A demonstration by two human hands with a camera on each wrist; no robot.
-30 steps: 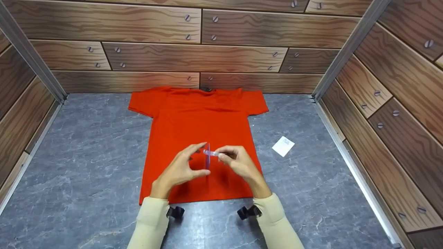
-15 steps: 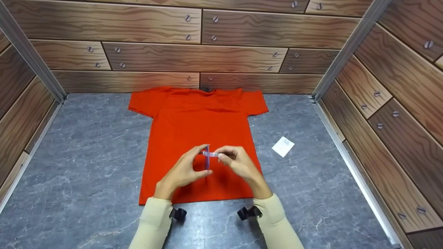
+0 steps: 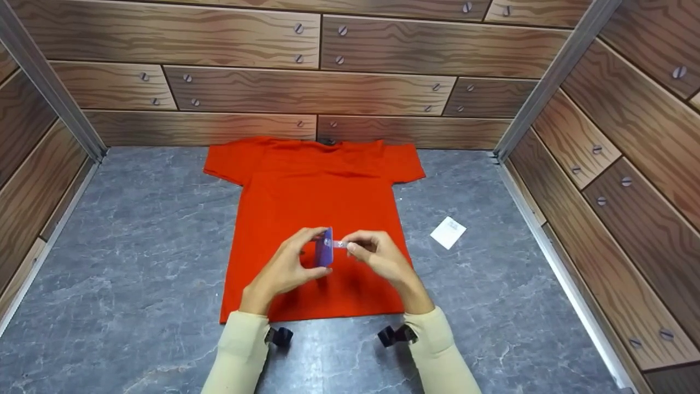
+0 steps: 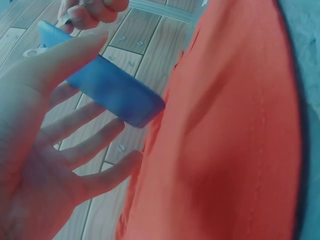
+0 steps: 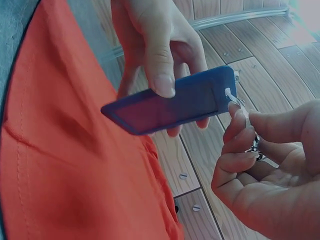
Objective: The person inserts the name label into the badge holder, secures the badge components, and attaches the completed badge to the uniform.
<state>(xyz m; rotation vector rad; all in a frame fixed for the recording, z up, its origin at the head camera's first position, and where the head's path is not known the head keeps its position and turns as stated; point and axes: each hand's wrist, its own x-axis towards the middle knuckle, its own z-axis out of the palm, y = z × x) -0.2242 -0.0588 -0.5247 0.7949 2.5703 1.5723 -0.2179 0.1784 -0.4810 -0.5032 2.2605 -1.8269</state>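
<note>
A blue-purple badge holder (image 3: 324, 249) is held above the red T-shirt (image 3: 317, 202), its face turned partly sideways in the head view. My left hand (image 3: 284, 268) grips it by its edges between thumb and fingers. In the right wrist view, the badge holder (image 5: 172, 102) has a window and a slot at one end, where a clear strap (image 5: 240, 106) passes through. My right hand (image 3: 377, 254) pinches that strap with thumb and index finger. Part of a metal clip (image 5: 255, 149) shows among the right fingers; the rest is hidden.
The T-shirt lies flat on the grey marbled surface (image 3: 147, 246), sleeves toward the back wall. A small white paper square (image 3: 448, 232) lies to its right. Wood-patterned walls (image 3: 240, 87) with metal corner rails stand at the back and both sides.
The badge holder has turned from edge-on so that more of its face shows. The strap end that crossed it now shows mainly on its right side. Both hands stay in nearly the same place.
</note>
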